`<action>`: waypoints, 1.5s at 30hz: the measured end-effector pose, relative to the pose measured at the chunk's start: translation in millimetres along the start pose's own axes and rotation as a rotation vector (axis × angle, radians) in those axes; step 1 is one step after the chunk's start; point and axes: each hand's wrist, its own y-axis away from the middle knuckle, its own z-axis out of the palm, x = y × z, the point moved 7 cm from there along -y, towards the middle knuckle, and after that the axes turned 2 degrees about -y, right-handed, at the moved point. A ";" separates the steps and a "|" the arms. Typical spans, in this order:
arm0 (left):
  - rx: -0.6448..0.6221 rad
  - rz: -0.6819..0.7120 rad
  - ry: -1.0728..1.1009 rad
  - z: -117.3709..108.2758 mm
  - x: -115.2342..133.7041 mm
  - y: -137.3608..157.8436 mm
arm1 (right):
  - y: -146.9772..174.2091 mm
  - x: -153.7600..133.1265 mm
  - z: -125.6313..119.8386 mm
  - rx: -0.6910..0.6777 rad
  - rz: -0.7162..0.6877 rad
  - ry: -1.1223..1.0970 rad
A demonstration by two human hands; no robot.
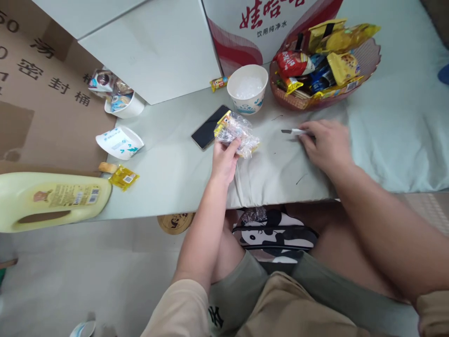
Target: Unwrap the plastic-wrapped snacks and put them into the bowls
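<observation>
My left hand (226, 159) is closed around a crumpled clear plastic wrapper (242, 135) with a yellow printed packet (223, 122) at its upper left. Under that bundle, partly covered, lies a black phone (208, 128). To the right, my right hand (326, 142) rests low over the cloth, thumb and fingers pinching the pale handle of a small knife (293, 132), whose dark blade points left. Just beyond the hands stands a paper cup (248, 104) with clear crinkled plastic in it.
A pink bowl (315, 104) heaped with snack packets stands at the back right. Far left are a large yellow bottle (80, 187), a tipped paper cup (119, 142), a yellow packet (123, 178) and a cup of wrapped snacks (131, 108). White boxes (150, 56) line the back.
</observation>
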 end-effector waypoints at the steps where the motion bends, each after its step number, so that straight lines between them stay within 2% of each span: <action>1: 0.000 0.017 -0.028 0.8 -1.3 -0.6 | -1.0 -10.6 0.0 -0.003 0.000 -0.065; 5: -0.012 0.166 -0.168 3.6 -0.2 -1.8 | 1.0 -57.3 11.4 -0.083 0.038 -0.422; 8: -0.045 0.208 -0.270 6.6 -2.9 -1.7 | 2.7 -77.6 24.3 -0.114 0.104 -0.583; 12: -0.063 0.221 -0.289 5.6 -2.9 -4.1 | 5.0 -75.7 43.2 -0.201 0.260 -0.595; 16: 0.094 0.175 -0.102 -13.1 6.2 -10.1 | 7.5 -59.2 44.6 -0.261 0.298 -0.423; 19: 0.179 0.175 -0.030 -19.2 13.3 -8.5 | 4.5 -46.2 29.2 -0.189 0.254 -0.223; 22: 0.134 0.161 -0.057 -8.5 9.3 -2.5 | 0.1 -46.4 12.8 -0.064 0.133 -0.112; 25: 0.072 0.156 -0.110 3.2 -0.4 1.2 | 0.8 -66.8 14.9 -0.075 -0.124 -0.202; 28: 0.126 0.213 -0.196 -2.3 1.3 -3.6 | 4.6 -82.3 24.1 -0.139 -0.279 -0.305; 30: 0.212 0.252 -0.219 -15.4 9.4 -10.2 | 2.8 -80.2 24.7 -0.133 -0.242 -0.303; 32: 0.318 0.252 -0.203 -32.8 18.6 -16.4 | -1.7 -69.7 16.8 -0.068 -0.124 -0.263; 35: 0.481 0.258 -0.186 -57.4 32.9 -17.9 | -5.1 -53.4 -12.1 0.164 0.050 -0.185; 37: 0.489 0.303 -0.224 -62.9 41.6 -16.8 | -3.3 -53.2 -28.6 0.292 0.057 -0.177; 38: 0.446 0.326 -0.266 -61.2 44.4 -17.1 | -2.5 -57.0 -31.3 0.303 0.019 -0.188; 40: 0.314 0.344 -0.392 -51.9 44.4 -18.9 | -1.0 -69.4 -23.9 0.206 -0.091 -0.182; 42: 0.219 0.333 -0.531 -43.5 39.0 -20.5 | 1.6 -80.5 -6.2 0.039 -0.175 -0.103; 45: 0.224 0.329 -0.651 -41.9 34.2 -20.3 | 7.4 -89.6 18.8 -0.209 -0.243 0.049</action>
